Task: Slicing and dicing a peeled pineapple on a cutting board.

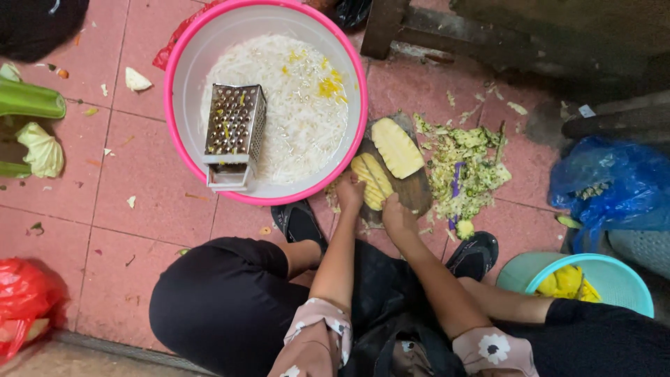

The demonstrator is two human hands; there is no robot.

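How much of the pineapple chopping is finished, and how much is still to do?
Done: the peelings lie in a green heap, and the pink round plastic basin holds white shreds, some yellow, beside a metal box grater. In hand: the left hand steadies one yellow peeled pineapple half on the dark wooden board; the right hand works beside it. Left: the other half lies whole.

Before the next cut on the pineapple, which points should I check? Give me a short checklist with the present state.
1. Left hand steadies the peeled yellow pineapple half: ok.
2. Right hand has the knife under control: cannot tell, blade not visible.
3. Dark wooden cutting board lies flat on the pink tiled floor: ok.
4. Second pineapple half lies apart from the hands: ok.
5. Pile of green peel scraps kept off the board: not ok, it touches the edge.
6. Metal box grater stands inside the pink plastic basin, out of the way: ok.
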